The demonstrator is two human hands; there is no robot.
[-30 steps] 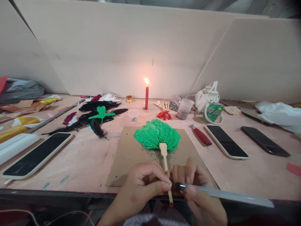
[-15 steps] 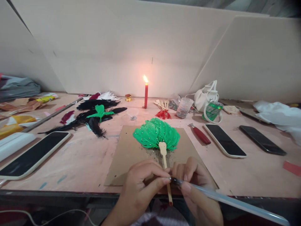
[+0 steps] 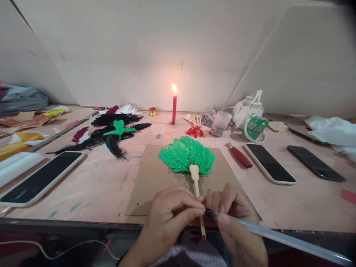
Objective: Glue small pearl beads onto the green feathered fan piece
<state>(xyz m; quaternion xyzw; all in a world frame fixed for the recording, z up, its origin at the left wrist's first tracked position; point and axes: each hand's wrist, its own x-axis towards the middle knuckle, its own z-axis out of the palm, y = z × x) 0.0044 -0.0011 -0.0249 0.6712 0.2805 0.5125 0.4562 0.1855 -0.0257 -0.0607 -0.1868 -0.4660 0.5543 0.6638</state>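
Observation:
A green feather fan [image 3: 186, 154] dotted with small pearly beads lies on a brown cardboard sheet [image 3: 147, 181]. Its pale wooden handle [image 3: 196, 183] points toward me and passes beneath my hands. My left hand [image 3: 175, 217] is closed in a pinch on a tiny shiny bead [image 3: 204, 210] between thumb and forefinger. In the fingers of my right hand [image 3: 240, 222] is a long translucent glue stick [image 3: 280, 235]. The stick's blackened tip [image 3: 210, 213] is right beside the bead; whether they touch I cannot tell.
A lit red candle [image 3: 174, 109] stands upright behind the fan. Black feathers [image 3: 116, 120] lie at left, near a phone [image 3: 44, 178]. To the right are a red-handled tool [image 3: 239, 155], two phones [image 3: 269, 163], a clear cup [image 3: 221, 124], a green can [image 3: 255, 128] and a white bag [image 3: 246, 111].
The camera view has shifted slightly. Both hands keep nearly the same pose, with the glue tip still by the bead. The candle flame leans less.

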